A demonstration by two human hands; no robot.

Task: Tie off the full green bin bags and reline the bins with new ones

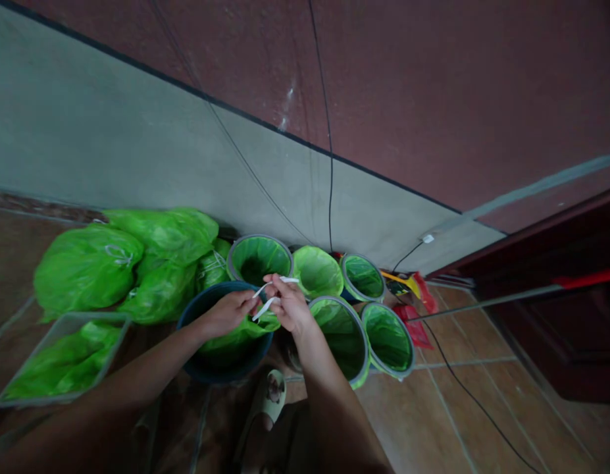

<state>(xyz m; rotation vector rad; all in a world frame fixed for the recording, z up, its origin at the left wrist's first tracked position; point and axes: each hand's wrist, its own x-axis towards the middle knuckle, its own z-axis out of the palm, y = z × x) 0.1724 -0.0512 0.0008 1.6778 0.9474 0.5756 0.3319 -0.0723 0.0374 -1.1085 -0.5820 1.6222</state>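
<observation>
Over a dark blue bin (196,315), both hands hold the white drawstrings (268,304) of the green bag (235,339) that sits inside it. My left hand (229,313) is closed and pinches one end of the strings. My right hand (291,304) is closed on the other strands, held just above the bag's gathered mouth. The two hands nearly touch.
Tied green bags (87,266) are piled at the left against the wall. A rectangular bin (62,355) lined in green stands at the near left. Several round bins with green liners (344,332) cluster to the right. A broom handle (507,299), a black cable (472,401) and my sandalled foot (270,392) are nearby.
</observation>
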